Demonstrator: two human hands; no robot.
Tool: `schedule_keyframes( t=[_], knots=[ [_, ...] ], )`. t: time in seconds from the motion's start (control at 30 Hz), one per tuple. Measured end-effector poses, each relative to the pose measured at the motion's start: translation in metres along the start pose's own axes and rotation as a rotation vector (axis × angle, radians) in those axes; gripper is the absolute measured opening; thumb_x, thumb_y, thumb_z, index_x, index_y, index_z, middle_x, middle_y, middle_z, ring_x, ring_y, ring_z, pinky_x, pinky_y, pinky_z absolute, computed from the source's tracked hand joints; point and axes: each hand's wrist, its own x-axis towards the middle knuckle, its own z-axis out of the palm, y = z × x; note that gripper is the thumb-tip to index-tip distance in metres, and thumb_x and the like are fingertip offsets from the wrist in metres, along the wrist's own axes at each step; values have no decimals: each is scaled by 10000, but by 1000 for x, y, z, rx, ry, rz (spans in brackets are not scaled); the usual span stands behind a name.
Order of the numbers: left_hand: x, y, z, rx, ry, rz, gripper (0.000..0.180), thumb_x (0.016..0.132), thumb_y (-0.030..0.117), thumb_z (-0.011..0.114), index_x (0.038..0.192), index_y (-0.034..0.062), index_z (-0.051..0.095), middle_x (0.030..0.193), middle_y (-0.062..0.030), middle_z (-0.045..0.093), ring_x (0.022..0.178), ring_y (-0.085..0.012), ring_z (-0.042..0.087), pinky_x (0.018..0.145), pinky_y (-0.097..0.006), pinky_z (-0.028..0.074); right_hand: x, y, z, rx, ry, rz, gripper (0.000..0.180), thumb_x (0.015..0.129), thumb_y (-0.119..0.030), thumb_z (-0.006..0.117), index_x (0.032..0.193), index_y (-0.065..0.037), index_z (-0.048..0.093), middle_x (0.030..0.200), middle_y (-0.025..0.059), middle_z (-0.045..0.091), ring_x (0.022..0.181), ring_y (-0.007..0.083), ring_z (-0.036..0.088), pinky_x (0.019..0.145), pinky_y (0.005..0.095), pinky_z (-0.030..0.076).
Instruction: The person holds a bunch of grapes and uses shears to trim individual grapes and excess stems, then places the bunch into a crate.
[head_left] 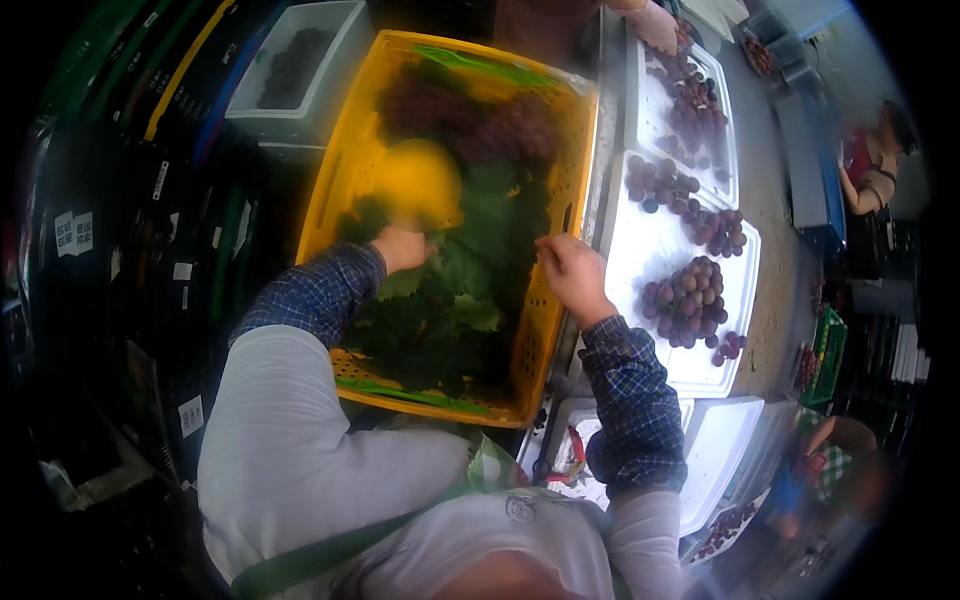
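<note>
A large yellow crate (335, 170) with perforated walls stands in front of me. Dark reddish grapes (470, 118) lie at its far end, and green leaves (485, 235) cover the middle and near part. My left hand (405, 247) is closed over the leaves inside the crate. Just beyond its fingers is a blurred, rounded yellow shape (418, 180); I cannot tell what it is or whether the hand holds it. My right hand (577, 277) is at the crate's right wall, thumb and fingers pinched together. Anything between them is too small to make out.
Right of the crate, white trays (640, 245) carry grape bunches (688, 303). Red-handled scissors (572, 460) lie near my right elbow. A white foam box (295, 70) and stacked dark crates (150, 230) stand at left. Another person's hand (652, 22) reaches to the far tray; other people are at right.
</note>
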Motion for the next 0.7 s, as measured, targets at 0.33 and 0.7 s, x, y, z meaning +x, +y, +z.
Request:
schedule_keyframes(
  t=[0.33, 0.7],
  knots=[
    [140, -138, -10, -1014, 830, -397, 642, 1031, 539, 398, 1381, 12, 504, 1379, -154, 533, 1162, -290, 551, 924, -407, 476, -2, -2, 4, -78, 25, -12, 102, 850, -65, 644, 925, -90, 707, 870, 95, 694, 809, 302, 682, 694, 380, 548],
    [158, -128, -63, -1650, 715, -351, 718, 1043, 578, 272, 1604, 143, 161, 1670, -94, 126, 1528, -315, 116, 1207, -542, 136, 3, -6, 1, -20, -13, 106, 101, 847, -63, 661, 932, -79, 714, 880, 113, 697, 817, 304, 690, 726, 371, 547]
  ],
)
